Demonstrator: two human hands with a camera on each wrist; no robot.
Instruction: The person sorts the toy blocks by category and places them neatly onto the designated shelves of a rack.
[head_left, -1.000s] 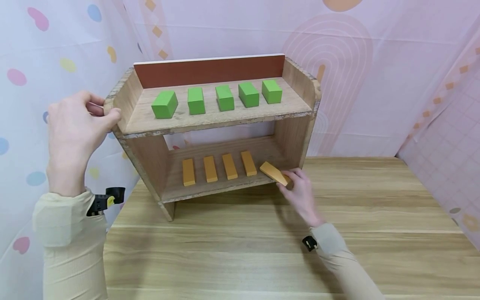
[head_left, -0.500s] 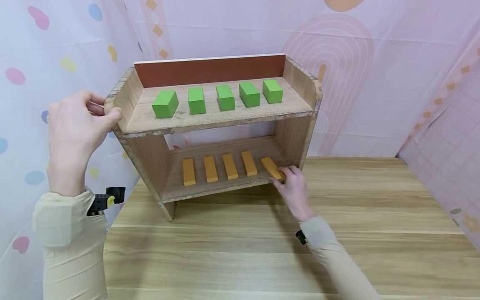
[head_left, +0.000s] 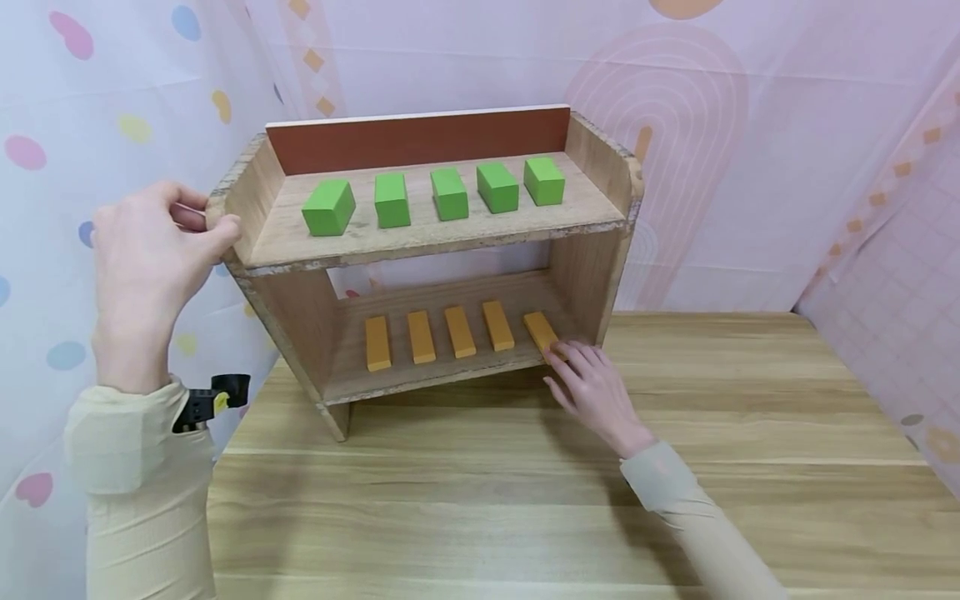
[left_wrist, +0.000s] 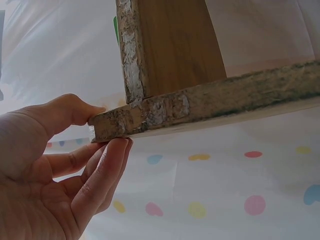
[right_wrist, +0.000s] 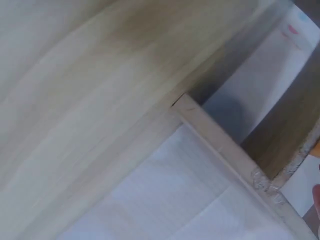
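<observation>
In the head view my left hand (head_left: 146, 262) pinches the upper left side panel of a two-tier wooden shelf (head_left: 435, 237). The left wrist view has the thumb and fingers on opposite faces of the panel's rough edge (left_wrist: 165, 107). My right hand (head_left: 596, 396) is at the lower tier's right front, its fingers loosely extended over the near end of the rightmost orange block (head_left: 538, 329), hiding that end. More flat orange blocks (head_left: 422, 337) lie in a row to its left. Only a fingertip and an orange sliver (right_wrist: 315, 149) show at the right wrist view's edge.
Several green blocks (head_left: 450, 194) stand in a row on the upper tier, before a reddish-brown back board (head_left: 427, 142). The shelf stands on a wood-grain table (head_left: 465, 500). Patterned cloth (head_left: 487, 50) hangs behind and at both sides.
The rightmost orange block has turned from slanted to nearly in line with the others. My right hand has loosened its grip on it and drawn slightly back. The left hand stays put.
</observation>
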